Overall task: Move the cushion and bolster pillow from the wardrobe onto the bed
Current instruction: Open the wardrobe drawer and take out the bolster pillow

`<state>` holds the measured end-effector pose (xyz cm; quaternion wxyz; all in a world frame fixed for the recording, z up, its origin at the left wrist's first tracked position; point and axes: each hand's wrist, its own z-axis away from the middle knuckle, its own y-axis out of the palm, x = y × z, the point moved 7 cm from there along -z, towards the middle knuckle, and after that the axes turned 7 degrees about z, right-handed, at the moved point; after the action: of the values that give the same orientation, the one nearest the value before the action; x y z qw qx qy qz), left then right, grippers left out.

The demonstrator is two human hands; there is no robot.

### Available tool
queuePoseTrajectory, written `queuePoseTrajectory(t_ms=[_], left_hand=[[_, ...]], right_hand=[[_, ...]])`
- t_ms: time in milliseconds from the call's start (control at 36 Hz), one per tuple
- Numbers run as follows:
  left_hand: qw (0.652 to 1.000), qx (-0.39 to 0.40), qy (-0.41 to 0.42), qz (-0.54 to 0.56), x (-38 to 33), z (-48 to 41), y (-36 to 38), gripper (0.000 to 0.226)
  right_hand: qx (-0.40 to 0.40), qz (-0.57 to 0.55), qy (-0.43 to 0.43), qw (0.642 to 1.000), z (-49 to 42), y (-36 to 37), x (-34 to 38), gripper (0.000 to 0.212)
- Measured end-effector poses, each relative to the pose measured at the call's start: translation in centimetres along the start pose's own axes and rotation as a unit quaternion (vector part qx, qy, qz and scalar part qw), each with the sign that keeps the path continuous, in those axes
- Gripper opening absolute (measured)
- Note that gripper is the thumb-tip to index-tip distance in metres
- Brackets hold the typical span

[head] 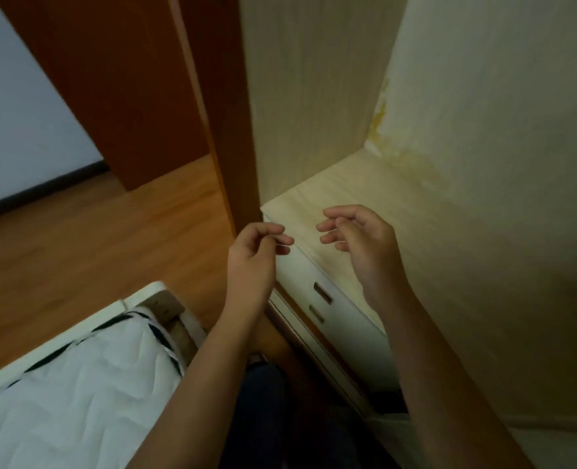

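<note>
Head view: my left grip (253, 255) and right grip (365, 242) hover side by side at centre, fingers loosely curled, both released and holding nothing. They hang at the wardrobe (314, 96), over the front edge of its pale wood shelf (398, 204). The bed (77, 384), quilted white with dark stripes, lies at 7 o'clock. I cannot tell where the cushion or bolster pillow is.

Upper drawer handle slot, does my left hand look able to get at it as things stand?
Likely yes. The left hand holds nothing and hovers beside the white drawer front, just above the upper handle slot, with nothing between them.
</note>
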<state>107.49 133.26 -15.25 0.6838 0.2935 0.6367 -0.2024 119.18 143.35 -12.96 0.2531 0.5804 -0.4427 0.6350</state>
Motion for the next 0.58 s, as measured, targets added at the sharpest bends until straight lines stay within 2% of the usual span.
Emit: queuePoseTrajectory(t_ms=[194,250,278,361,417,583], left_hand=[[0.993,0.114,-0.018,-0.027,8.3,2.6,-1.8,0.027],[0.99,0.137,0.003,-0.022,9.6,3.2,-2.3,0.028],[0.986,0.165,-0.01,-0.031,11.7,5.9,-3.4,0.029],[0.99,0.137,-0.011,-0.005,11.8,6.3,-4.2,0.028],[0.988,0.153,-0.035,0.0,12.9,8.3,-5.1,0.027],[0.984,0.167,-0.058,0.01,14.6,10.6,-6.3,0.027]], right_hand=[[-0.121,-0.013,0.028,0.992,7.0,1.8,-7.2,0.026],[-0.151,-0.021,0.022,0.988,8.5,2.2,-8.4,0.026],[-0.185,-0.021,0.039,0.982,12.4,2.7,-10.6,0.026],[-0.207,-0.068,0.055,0.975,13.8,2.7,-10.5,0.027],[-0.21,-0.093,0.078,0.97,16.6,3.9,-11.5,0.028],[-0.223,-0.069,0.1,0.967,19.3,5.4,-13.1,0.027]])
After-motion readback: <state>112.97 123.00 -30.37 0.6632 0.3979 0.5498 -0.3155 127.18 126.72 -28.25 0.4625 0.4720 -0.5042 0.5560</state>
